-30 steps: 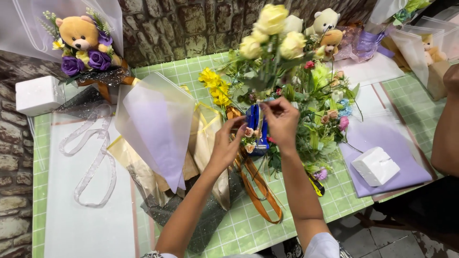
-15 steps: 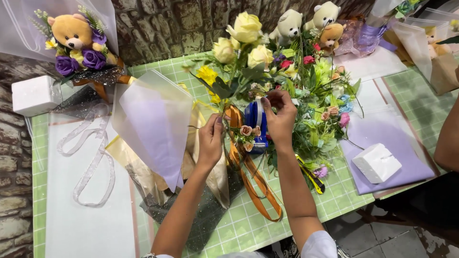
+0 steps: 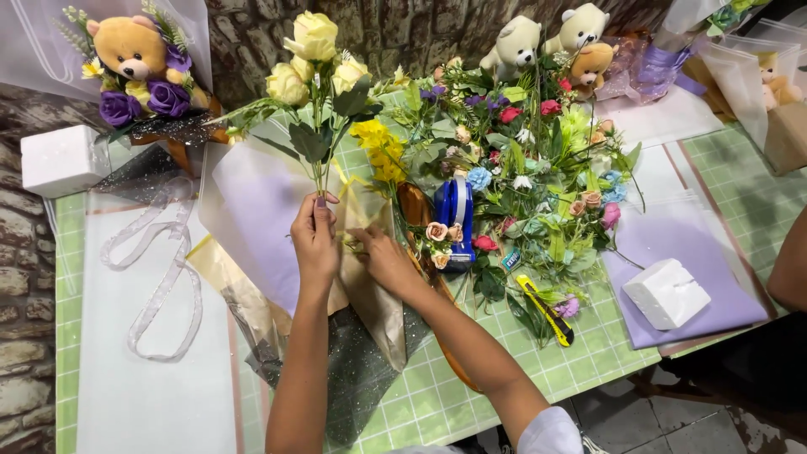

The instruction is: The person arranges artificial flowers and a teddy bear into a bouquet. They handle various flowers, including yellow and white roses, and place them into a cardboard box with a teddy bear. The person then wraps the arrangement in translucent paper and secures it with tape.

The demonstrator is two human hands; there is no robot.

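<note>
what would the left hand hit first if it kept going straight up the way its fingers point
Probably the leaves and pale yellow roses on the stems the left hand grips; the stone wall lies beyond, though depth is unclear.

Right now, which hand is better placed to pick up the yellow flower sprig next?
Right, probably. The left hand is closed around the cream rose stems, holding them upright. The right hand rests free on the wrapping paper, just below the yellow flower sprig.

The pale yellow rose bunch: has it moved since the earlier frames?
Yes. The pale yellow rose bunch has shifted left, away from the plush bears at the wall and toward the purple-flower teddy bouquet. The left hand grips its stems.
</note>
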